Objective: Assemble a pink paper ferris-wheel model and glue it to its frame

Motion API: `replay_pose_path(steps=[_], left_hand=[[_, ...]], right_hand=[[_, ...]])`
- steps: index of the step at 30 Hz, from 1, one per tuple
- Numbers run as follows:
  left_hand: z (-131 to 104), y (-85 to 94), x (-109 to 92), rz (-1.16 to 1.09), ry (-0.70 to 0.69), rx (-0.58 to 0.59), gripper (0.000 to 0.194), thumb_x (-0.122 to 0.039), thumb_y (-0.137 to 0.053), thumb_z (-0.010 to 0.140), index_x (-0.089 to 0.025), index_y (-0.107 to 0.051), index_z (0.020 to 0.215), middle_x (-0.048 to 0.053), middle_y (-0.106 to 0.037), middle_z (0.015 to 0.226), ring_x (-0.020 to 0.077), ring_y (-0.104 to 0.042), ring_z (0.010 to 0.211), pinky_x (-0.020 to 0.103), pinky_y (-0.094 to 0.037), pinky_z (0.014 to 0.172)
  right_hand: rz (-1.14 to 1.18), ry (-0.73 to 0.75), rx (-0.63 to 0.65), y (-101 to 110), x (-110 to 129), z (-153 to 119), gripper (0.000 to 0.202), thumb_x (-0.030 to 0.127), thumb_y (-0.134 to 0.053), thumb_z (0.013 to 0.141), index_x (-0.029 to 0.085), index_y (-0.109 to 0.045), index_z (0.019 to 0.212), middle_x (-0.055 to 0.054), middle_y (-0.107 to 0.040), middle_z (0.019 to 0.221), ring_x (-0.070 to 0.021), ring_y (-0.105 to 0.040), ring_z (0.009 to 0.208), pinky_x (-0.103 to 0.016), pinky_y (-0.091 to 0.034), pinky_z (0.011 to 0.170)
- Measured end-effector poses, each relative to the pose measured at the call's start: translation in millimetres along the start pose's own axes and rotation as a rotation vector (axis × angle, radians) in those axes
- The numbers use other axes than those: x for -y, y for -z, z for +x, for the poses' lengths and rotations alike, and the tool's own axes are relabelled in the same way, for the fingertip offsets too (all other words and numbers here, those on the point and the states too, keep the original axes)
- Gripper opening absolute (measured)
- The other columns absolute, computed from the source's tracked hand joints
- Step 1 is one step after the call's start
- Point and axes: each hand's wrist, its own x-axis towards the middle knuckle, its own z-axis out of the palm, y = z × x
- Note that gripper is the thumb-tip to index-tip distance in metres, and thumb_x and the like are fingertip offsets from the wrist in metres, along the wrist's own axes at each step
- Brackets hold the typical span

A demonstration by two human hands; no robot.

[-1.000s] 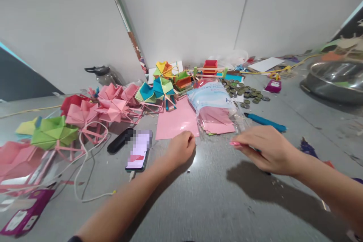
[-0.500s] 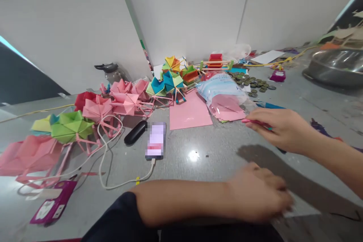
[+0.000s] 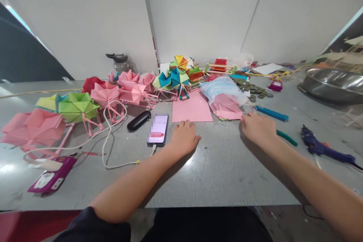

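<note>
My left hand (image 3: 183, 138) lies palm down on the table, its thumb apart and its fingertips at the front edge of a pink paper sheet (image 3: 193, 109). Beside the right corner of a stack of pink paper pieces (image 3: 227, 107), my right hand (image 3: 258, 127) is lowered to the tabletop with its fingers bent together. Whatever is under those fingers is hidden. A teal tool handle (image 3: 287, 138) sticks out from behind the right hand, and a blue utility knife (image 3: 272, 113) lies just beyond it.
A phone (image 3: 158, 130) on a white cable and a black case (image 3: 138, 121) lie left of my left hand. Folded pink paper models (image 3: 34, 126) line the left side. A purple glue gun (image 3: 326, 147), coins (image 3: 256, 90) and a metal bowl (image 3: 334, 83) are on the right.
My left hand has swung from the lower right to the pink sheet. My right hand has come down to the table; the pink piece it pinched no longer shows.
</note>
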Motion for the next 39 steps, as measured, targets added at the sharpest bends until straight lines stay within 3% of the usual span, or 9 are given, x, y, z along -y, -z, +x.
replay_pose_path(steps=[6, 10, 17, 25, 29, 31, 33, 36, 39], left_hand=[[6, -10.9, -4, -0.012, 0.044, -0.005, 0.054, -0.05, -0.052, 0.109, -0.012, -0.061, 0.146, 0.026, -0.061, 0.156, 0.0419, -0.055, 0.146, 0.062, -0.043, 0.12], [11, -20.6, 1, -0.05, 0.045, -0.037, 0.064, -0.055, -0.047, 0.11, -0.013, -0.053, 0.157, 0.026, -0.05, 0.169, 0.0422, -0.044, 0.158, 0.067, -0.031, 0.129], [25, -29.4, 13, -0.104, 0.036, 0.003, 0.08, -0.068, -0.039, 0.107, -0.014, -0.042, 0.167, 0.024, -0.032, 0.181, 0.0405, -0.026, 0.17, 0.071, -0.018, 0.134], [29, -32.5, 12, -0.119, 0.075, -0.01, 0.085, -0.069, -0.042, 0.106, -0.01, -0.04, 0.167, 0.028, -0.022, 0.183, 0.0432, -0.015, 0.172, 0.068, -0.019, 0.135], [30, -33.7, 14, -0.132, -0.06, -0.141, 0.068, -0.056, -0.052, 0.106, -0.014, -0.05, 0.16, 0.022, -0.032, 0.181, 0.0367, -0.025, 0.17, 0.053, -0.028, 0.135], [29, -32.3, 13, -0.143, -0.168, -0.216, 0.056, -0.045, -0.053, 0.107, -0.015, -0.055, 0.154, 0.02, -0.044, 0.173, 0.0327, -0.038, 0.163, 0.047, -0.033, 0.133], [29, -30.1, 11, -0.143, -0.234, -0.219, 0.046, -0.04, -0.05, 0.108, -0.016, -0.063, 0.144, 0.019, -0.059, 0.157, 0.0306, -0.053, 0.149, 0.044, -0.041, 0.128], [30, -27.9, 9, -0.124, -0.208, -0.161, 0.041, -0.04, -0.049, 0.108, -0.015, -0.069, 0.134, 0.017, -0.068, 0.142, 0.0302, -0.063, 0.135, 0.042, -0.047, 0.122], [32, -28.9, 9, -0.114, -0.127, -0.151, 0.051, -0.044, -0.049, 0.109, -0.01, -0.063, 0.144, 0.021, -0.065, 0.153, 0.0319, -0.06, 0.144, 0.042, -0.043, 0.126]], right_hand=[[0.148, 0.404, -0.026, 11, 72, 1, 0.038, 0.032, -0.045, 0.11, 0.018, -0.076, 0.128, -0.018, -0.075, 0.133, -0.0333, -0.071, 0.121, -0.042, -0.052, 0.097], [0.174, 0.429, -0.046, 3, 103, 9, 0.038, 0.036, -0.047, 0.112, 0.015, -0.076, 0.125, -0.02, -0.074, 0.132, -0.0357, -0.066, 0.128, -0.047, -0.049, 0.107], [0.202, 0.402, -0.1, -9, 104, 7, 0.04, 0.04, -0.048, 0.112, 0.015, -0.074, 0.128, -0.019, -0.071, 0.136, -0.0358, -0.062, 0.131, -0.049, -0.046, 0.11], [0.238, 0.332, -0.097, -17, 106, 6, 0.046, 0.043, -0.045, 0.112, 0.013, -0.071, 0.136, -0.022, -0.07, 0.146, -0.0381, -0.061, 0.138, -0.052, -0.044, 0.117], [0.274, 0.312, -0.122, -22, 106, 8, 0.058, 0.043, -0.045, 0.11, 0.013, -0.056, 0.159, -0.023, -0.05, 0.171, -0.04, -0.051, 0.153, -0.056, -0.042, 0.122], [0.291, 0.3, -0.121, -23, 107, 9, 0.064, 0.041, -0.045, 0.109, 0.013, -0.047, 0.167, -0.022, -0.04, 0.178, -0.0415, -0.048, 0.156, -0.059, -0.042, 0.123], [0.312, 0.295, -0.104, -23, 107, 11, 0.068, 0.039, -0.043, 0.108, 0.014, -0.04, 0.171, -0.02, -0.035, 0.18, -0.0421, -0.046, 0.158, -0.061, -0.04, 0.125], [0.339, 0.297, -0.078, -26, 107, 13, 0.072, 0.04, -0.04, 0.109, 0.012, -0.032, 0.174, -0.021, -0.032, 0.181, -0.0411, -0.045, 0.16, -0.062, -0.037, 0.128], [0.356, 0.299, -0.064, -27, 106, 15, 0.076, 0.043, -0.041, 0.109, 0.012, -0.026, 0.176, -0.021, -0.027, 0.183, -0.0402, -0.041, 0.163, -0.06, -0.035, 0.129]])
